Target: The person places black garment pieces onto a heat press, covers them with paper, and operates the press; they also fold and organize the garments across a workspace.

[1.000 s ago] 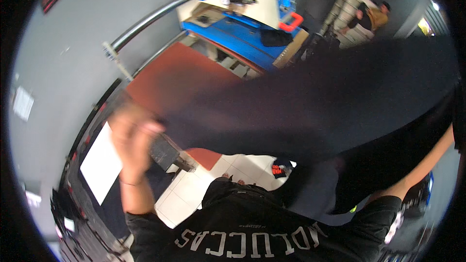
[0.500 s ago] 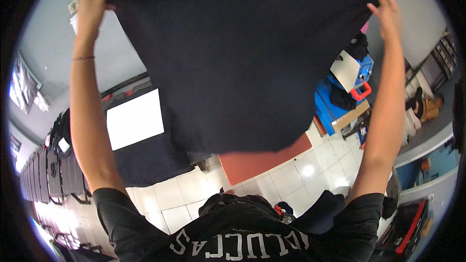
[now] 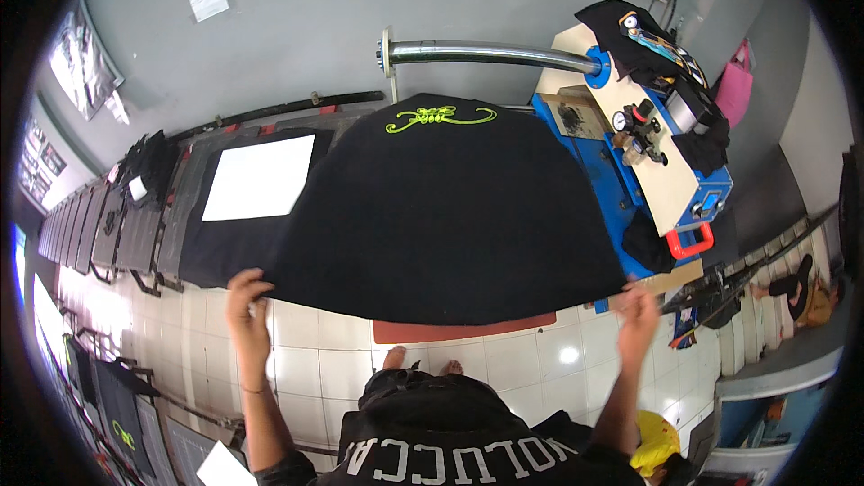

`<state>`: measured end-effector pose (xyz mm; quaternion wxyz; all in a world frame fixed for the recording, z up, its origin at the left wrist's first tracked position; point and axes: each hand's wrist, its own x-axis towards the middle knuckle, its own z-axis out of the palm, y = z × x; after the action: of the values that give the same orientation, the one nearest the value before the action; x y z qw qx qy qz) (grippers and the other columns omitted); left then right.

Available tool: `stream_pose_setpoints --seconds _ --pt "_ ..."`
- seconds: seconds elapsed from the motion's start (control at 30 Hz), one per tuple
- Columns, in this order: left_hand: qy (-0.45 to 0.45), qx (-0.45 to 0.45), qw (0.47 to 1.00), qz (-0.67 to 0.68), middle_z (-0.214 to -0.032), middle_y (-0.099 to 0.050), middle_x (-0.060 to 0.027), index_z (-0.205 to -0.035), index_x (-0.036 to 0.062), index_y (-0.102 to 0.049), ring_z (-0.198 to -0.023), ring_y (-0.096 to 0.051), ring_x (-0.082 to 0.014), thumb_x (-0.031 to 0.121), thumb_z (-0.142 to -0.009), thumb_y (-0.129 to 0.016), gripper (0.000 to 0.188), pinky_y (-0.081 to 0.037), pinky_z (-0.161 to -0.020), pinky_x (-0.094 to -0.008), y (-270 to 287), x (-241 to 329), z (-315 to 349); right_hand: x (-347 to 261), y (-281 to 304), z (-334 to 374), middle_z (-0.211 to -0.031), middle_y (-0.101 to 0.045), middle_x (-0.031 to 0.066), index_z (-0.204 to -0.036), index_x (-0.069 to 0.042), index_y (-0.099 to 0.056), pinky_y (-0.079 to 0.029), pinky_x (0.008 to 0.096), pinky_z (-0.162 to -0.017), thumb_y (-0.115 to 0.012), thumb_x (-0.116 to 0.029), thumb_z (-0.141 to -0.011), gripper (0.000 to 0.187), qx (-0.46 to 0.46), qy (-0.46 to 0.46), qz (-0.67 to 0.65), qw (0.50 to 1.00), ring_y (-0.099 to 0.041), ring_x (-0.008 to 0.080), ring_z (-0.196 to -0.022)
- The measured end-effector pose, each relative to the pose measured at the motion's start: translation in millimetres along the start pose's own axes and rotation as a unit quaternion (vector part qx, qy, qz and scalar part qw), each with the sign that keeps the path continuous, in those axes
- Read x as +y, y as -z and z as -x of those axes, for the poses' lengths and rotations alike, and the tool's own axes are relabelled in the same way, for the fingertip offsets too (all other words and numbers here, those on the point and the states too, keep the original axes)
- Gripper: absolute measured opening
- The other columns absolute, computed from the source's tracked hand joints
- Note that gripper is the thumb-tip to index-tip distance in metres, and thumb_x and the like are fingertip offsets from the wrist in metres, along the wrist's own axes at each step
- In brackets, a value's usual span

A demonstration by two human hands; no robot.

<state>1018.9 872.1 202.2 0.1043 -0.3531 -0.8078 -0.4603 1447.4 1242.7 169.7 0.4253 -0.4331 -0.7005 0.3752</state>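
Note:
A wide black cloth (image 3: 450, 207) is spread out before me, with a lime-green curly print (image 3: 441, 117) near its far end. My left hand (image 3: 248, 301) is closed on the cloth's near left corner, thumb and fingers pinched at the hem. At the near right corner, my right hand (image 3: 636, 306) pinches the same hem. The near edge hangs slightly curved between both hands, over the floor. Just left of the cloth, a white sheet (image 3: 259, 177) lies on another dark fabric piece (image 3: 216, 247). Whatever supports the black cloth is hidden beneath it.
A blue machine with a cream body (image 3: 670, 171) and red handle (image 3: 691, 241) stands at the right; its chrome arm (image 3: 486, 52) reaches behind the cloth. Dark flat boards (image 3: 81, 225) line up leftward. A reddish mat (image 3: 463, 331) lies on the tiles. Someone sits far right (image 3: 814, 301).
Both hands have come down from high up toward me, bringing the raised cloth down flat. Its green print and the machine's chrome arm now show.

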Motion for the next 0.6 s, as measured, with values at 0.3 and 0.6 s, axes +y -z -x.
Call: stream_pose_setpoints --seconds 0.3,0.6 --pt "0.203 -0.074 0.976 0.013 -0.119 -0.053 -0.0139 -0.095 0.0069 -0.071 -0.097 -0.059 -0.0261 -0.013 -0.075 -0.062 0.03 -0.052 -0.079 -0.0324 -104.1 -75.4 164.7 124.3 -32.6 85.6 -0.084 -0.069 0.0128 -0.11 -0.003 -0.059 -0.053 0.0304 -0.051 -0.045 -0.017 -0.101 0.022 -0.023 -0.132 0.151 0.979 -0.07 0.0207 -0.067" --pt "0.277 -0.065 0.958 0.026 -0.123 -0.051 -0.0144 -0.094 0.0092 -0.073 -0.104 -0.059 -0.0281 -0.011 -0.077 -0.065 0.028 -0.055 -0.078 -0.0339 -91.9 -74.0 220.2 151.4 -8.5 99.8 -0.079 -0.069 0.0124 -0.107 -0.004 -0.061 -0.054 0.0317 -0.052 -0.046 -0.015 -0.099 0.02 -0.032 -0.129 0.21 0.969 -0.069 0.0202 -0.066"
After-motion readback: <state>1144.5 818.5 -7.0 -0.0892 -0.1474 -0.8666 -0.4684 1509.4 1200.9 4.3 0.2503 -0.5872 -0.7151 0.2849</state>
